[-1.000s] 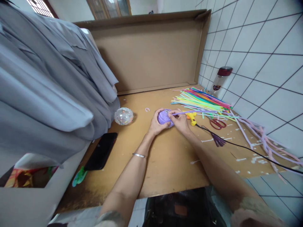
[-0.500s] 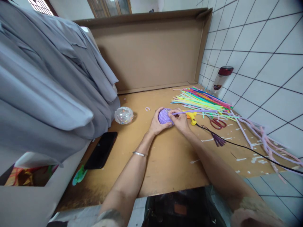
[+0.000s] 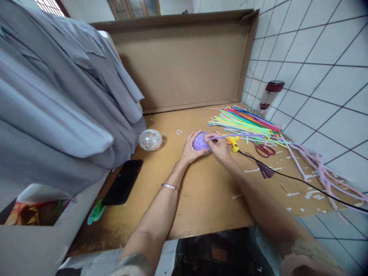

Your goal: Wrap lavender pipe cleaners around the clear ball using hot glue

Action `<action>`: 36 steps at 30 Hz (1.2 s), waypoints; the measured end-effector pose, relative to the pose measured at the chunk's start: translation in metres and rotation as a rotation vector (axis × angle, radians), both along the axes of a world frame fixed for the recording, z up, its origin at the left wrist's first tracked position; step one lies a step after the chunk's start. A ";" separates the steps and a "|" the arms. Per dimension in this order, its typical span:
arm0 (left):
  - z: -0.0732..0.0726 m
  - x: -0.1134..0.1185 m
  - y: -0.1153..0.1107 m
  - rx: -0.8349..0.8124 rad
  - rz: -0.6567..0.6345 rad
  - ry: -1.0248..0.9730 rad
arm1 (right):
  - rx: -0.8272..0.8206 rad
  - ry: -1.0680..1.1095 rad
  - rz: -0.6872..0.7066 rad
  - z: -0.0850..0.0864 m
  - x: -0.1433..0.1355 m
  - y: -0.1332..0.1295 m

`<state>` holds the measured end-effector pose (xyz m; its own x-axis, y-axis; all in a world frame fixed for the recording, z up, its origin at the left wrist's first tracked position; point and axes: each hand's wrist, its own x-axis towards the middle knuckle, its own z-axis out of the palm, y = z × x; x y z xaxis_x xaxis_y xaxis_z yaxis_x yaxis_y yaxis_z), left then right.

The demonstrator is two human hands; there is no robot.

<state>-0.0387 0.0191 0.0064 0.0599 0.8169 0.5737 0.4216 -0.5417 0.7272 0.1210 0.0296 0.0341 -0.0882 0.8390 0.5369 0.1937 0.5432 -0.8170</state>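
Scarcely any movement: left hand (image 3: 190,150) cupped ribbed purple ball (image 3: 199,142); right hand (image 3: 219,148) pinched slender purple pipe cleaner (image 3: 244,135).

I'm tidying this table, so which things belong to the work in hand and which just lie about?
Belong:
purple ball, in the left hand
purple strip, in the right hand
likely glue gun, scissors, colored strips
perhaps clear ball

Probably just lying about:
black phone
bottle
green object
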 end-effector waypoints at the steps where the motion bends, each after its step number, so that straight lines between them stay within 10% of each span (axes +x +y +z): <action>1: 0.000 0.000 0.000 0.006 0.001 0.002 | 0.006 0.004 0.001 0.000 0.000 0.000; 36: -0.003 0.001 0.003 -0.009 -0.024 -0.090 | 0.033 -0.011 0.004 -0.001 0.001 0.000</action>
